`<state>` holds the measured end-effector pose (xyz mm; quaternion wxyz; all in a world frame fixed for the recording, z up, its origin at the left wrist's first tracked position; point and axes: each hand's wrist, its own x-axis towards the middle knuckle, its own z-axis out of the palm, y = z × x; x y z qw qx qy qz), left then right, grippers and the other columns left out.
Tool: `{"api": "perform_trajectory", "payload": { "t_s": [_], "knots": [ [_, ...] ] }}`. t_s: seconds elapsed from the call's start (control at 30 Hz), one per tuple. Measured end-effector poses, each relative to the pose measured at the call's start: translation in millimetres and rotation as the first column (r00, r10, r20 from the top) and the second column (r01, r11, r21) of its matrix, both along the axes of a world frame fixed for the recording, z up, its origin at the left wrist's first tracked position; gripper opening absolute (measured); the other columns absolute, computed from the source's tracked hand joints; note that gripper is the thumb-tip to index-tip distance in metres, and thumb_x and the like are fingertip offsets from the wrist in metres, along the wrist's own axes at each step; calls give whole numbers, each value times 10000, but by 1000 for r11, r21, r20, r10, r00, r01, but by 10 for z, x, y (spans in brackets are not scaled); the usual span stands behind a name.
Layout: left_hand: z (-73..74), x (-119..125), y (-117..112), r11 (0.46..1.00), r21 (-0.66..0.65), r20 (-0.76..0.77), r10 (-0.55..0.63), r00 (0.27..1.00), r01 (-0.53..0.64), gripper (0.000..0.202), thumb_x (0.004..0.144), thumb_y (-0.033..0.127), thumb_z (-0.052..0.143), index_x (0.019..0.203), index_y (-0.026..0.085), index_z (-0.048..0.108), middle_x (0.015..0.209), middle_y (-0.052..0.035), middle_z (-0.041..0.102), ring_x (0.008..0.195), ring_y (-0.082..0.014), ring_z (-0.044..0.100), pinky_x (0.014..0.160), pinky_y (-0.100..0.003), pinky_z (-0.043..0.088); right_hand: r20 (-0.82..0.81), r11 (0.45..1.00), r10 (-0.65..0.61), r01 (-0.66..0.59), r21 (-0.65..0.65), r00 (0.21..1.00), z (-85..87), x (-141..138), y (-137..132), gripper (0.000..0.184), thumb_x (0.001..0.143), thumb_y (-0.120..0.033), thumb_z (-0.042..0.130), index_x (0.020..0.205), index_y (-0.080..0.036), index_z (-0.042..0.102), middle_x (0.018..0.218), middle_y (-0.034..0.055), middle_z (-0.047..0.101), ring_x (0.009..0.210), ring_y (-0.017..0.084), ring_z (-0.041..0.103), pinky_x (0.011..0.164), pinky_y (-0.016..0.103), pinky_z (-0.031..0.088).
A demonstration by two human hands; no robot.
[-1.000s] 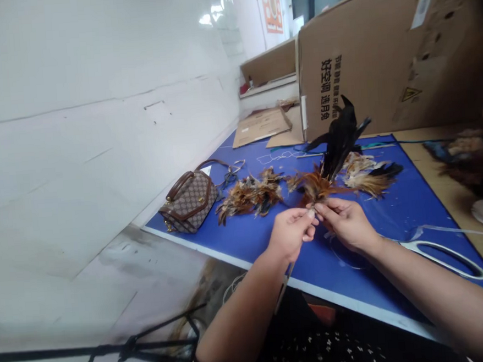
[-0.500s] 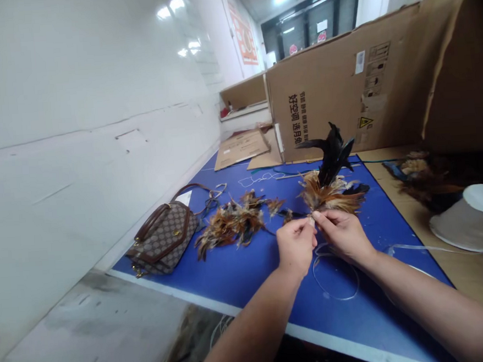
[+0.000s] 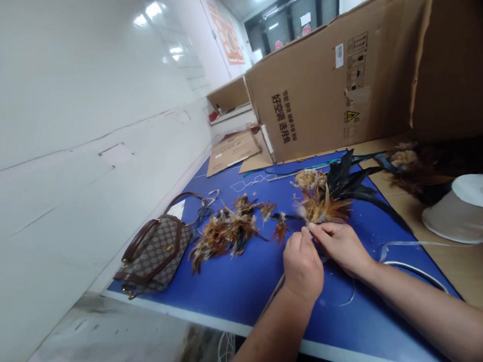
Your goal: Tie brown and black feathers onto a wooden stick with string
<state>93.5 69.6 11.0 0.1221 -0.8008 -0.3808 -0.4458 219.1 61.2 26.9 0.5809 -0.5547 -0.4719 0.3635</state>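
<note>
My left hand (image 3: pixel 302 265) and my right hand (image 3: pixel 340 245) meet over the blue table (image 3: pixel 248 280), fingers pinched together at the base of a feather bundle (image 3: pixel 324 207) of brown and orange plumes with long black feathers (image 3: pixel 351 181) fanning to the right. A thin stick runs back from under my left hand toward me. A loose pile of brown feathers (image 3: pixel 224 234) lies to the left of my hands.
A patterned brown handbag (image 3: pixel 153 254) sits at the table's left edge by the white wall. A big cardboard box (image 3: pixel 326 87) stands behind. A white ribbon spool (image 3: pixel 466 206) and more feathers (image 3: pixel 418 168) lie at right; ribbon loops (image 3: pixel 413 265) trail near my right arm.
The feather bundle has tipped down from upright, its black feathers now lying to the right. My hands have dropped closer to the table and the view has shifted.
</note>
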Motion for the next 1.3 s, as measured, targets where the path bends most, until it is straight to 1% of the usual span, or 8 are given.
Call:
{"api": "perform_trajectory", "payload": {
  "t_s": [0.33,0.5,0.63,0.77,0.87,1.03,1.2,1.3],
  "knots": [
    [20,-26,-5,999,53,86,-13,996,8,355,983,50,492,1327,87,572,889,-115,661,808,-222,660,721,-344,566,131,994,82,-91,63,988,149,-19,61,515,919,-581,640,605,-173,660,565,-11,503,568,131,414,515,267,332],
    [365,-34,-86,984,-81,257,-133,957,159,477,987,60,478,1461,100,509,1166,-194,657,1089,-257,658,937,-410,597,180,985,107,-130,116,978,566,-22,140,508,922,-572,636,623,-165,683,591,8,556,586,136,459,532,260,380],
    [590,-143,-122,889,-261,467,-225,855,376,393,1006,139,524,1386,176,617,1196,-160,675,1097,-229,674,961,-370,599,105,979,153,-165,117,983,802,61,260,459,897,-578,681,734,-154,747,582,12,558,539,116,430,472,249,349],
    [406,-485,20,853,-367,579,-103,809,371,254,1010,226,567,1186,188,746,1115,-125,714,964,-195,715,854,-327,613,-30,971,216,-212,113,976,896,188,329,433,844,-572,760,816,-140,771,528,-26,445,468,79,328,417,246,232],
    [141,-881,201,834,-488,494,19,869,259,236,998,250,578,953,169,795,842,-71,710,799,-173,696,752,-300,590,-140,973,220,-208,100,965,893,273,326,402,821,-527,808,846,-126,782,537,-21,434,465,75,320,433,276,188],
    [-36,-1374,481,837,-547,292,160,943,27,150,914,167,647,892,166,795,844,-66,735,802,-171,684,772,-298,564,-274,976,217,-205,71,937,822,340,330,350,791,-454,857,807,-117,763,541,-24,410,455,61,306,463,322,119],
    [44,-1229,765,872,-489,-4,21,1000,-20,193,933,129,605,978,164,788,947,-93,740,925,-199,695,907,-336,565,-270,973,227,-209,94,936,830,283,356,358,797,-450,854,798,-107,748,544,-30,413,464,54,304,469,314,133],
    [68,-1003,999,880,-472,-258,-90,962,-45,280,963,123,528,1074,162,782,1023,-120,709,989,-222,671,929,-344,553,-226,969,237,-214,121,945,865,252,341,395,801,-481,848,720,-122,704,539,-39,408,469,53,304,455,286,159]
  ]
}}
